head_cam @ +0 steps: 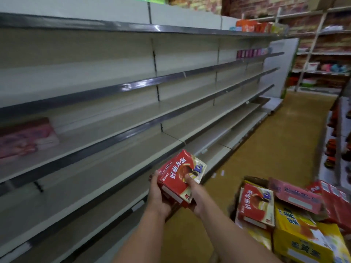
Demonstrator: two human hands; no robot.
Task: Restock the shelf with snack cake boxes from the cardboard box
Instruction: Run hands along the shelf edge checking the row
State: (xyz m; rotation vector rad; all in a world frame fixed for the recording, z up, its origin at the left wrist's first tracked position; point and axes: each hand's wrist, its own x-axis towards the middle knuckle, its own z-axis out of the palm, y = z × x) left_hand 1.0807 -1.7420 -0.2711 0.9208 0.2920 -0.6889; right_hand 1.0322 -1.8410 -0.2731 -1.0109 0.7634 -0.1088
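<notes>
Both your bare forearms reach forward from the near edge, angled slightly left. Your left hand cups the left side and underside of a red snack cake box, fingers curled around it. Your right hand grips its right side, thumb pressed flat on the top face.

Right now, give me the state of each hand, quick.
Left hand: closed on the red snack cake box, gripping its left side.
Right hand: closed on the same box, thumb on top.
</notes>
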